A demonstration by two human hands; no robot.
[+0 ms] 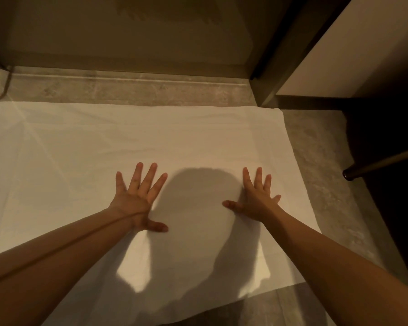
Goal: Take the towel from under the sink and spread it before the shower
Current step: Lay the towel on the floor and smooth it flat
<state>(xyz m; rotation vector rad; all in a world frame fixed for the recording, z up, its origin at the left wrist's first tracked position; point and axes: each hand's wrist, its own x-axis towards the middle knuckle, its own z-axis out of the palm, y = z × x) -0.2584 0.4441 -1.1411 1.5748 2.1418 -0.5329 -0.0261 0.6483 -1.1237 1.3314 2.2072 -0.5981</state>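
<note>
Two hands press flat on the towel (151,137): left hand (137,198) and right hand (257,196), fingers (151,175) straight, splayed, gripping nothing. The towel lies spread on the floor (316,142) just before the shower sill (127,88), faint creases showing. Judged soft, light and limp, and it may slide on the floor. Any adjustment is best made by pinching its corners or edges.

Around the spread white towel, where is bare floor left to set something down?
Bare grey stone floor runs as a strip between the far edge of the white cloth towel and the shower sill, and along the towel's right side toward the dark rod. The towel's middle is taken: left hand and right hand lie flat there.
</note>
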